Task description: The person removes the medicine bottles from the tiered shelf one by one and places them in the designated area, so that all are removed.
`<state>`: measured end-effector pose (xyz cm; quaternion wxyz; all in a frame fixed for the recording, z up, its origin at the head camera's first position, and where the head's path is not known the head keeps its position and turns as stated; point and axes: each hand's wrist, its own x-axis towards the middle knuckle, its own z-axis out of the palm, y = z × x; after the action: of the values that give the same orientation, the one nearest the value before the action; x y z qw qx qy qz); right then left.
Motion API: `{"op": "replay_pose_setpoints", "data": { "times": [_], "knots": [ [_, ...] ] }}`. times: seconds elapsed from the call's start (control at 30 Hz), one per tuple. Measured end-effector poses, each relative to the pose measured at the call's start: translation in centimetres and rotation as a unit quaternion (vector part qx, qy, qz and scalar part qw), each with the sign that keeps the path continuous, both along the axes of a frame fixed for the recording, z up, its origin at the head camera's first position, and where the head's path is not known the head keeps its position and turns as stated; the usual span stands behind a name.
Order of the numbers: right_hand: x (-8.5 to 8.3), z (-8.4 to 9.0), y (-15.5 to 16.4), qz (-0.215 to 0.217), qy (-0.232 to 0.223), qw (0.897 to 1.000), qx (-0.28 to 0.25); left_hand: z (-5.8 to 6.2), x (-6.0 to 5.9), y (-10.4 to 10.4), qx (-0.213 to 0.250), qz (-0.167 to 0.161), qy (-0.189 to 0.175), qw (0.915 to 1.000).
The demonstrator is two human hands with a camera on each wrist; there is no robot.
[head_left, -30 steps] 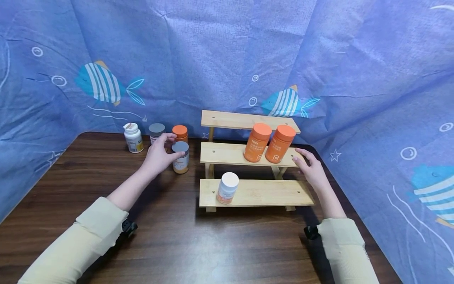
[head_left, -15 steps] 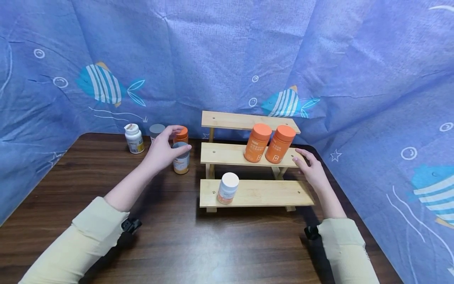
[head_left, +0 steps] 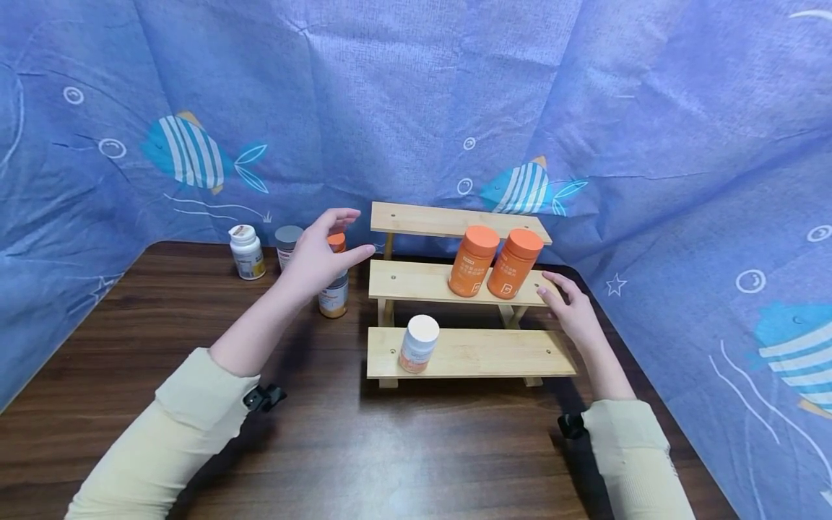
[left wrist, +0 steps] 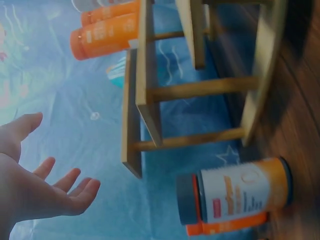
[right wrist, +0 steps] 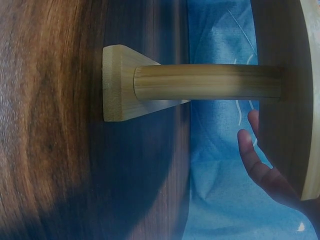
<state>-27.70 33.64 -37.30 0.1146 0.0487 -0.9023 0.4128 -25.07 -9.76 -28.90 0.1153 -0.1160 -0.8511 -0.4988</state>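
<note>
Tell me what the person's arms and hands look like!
The left hand and right hand are bare, with no gloves. The left sleeve and right sleeve are long and pale cream, with wide cuffs that look folded back. A small black gadget sits by the left cuff, and another black gadget by the right.

Head: from above, facing forward and down, farthest | Left wrist: nearer, turned sideways, table at 3 o'clock | Right wrist: closest, sideways, table at 9 o'clock | All share: rack, curtain
</note>
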Motion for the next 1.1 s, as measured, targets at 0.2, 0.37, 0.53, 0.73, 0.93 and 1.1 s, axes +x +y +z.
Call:
{"op": "replay_pose_setpoints", "data": {
  "times": [0.2,0.37,0.53,0.73,0.93,1.1],
  "knots": [
    [-0.2,-0.1,0.2,-0.007,0.001,1.000,0.016,0.7,0.0,1.6,0.038,-0.032,0.020,0.9986],
    [-0.3,0.0,0.2,-0.010,-0.001,1.000,0.016,0.9,0.0,2.9,0.055,-0.049,0.023,0.9970],
    [-0.2,-0.1,0.2,-0.015,0.000,1.000,0.018,1.0,-0.1,4.3,0.063,-0.067,0.034,0.9952],
    [-0.1,-0.1,0.2,-0.013,-0.006,1.000,0.012,1.1,-0.2,5.9,0.049,-0.093,0.032,0.9939],
    [-0.1,0.0,0.1,-0.013,-0.002,1.000,0.012,1.2,-0.6,7.2,0.059,-0.119,0.029,0.9908],
    [-0.1,-0.1,0.1,-0.006,0.008,1.000,0.013,1.1,-0.9,8.2,0.052,-0.135,0.024,0.9892]
  ]
}}
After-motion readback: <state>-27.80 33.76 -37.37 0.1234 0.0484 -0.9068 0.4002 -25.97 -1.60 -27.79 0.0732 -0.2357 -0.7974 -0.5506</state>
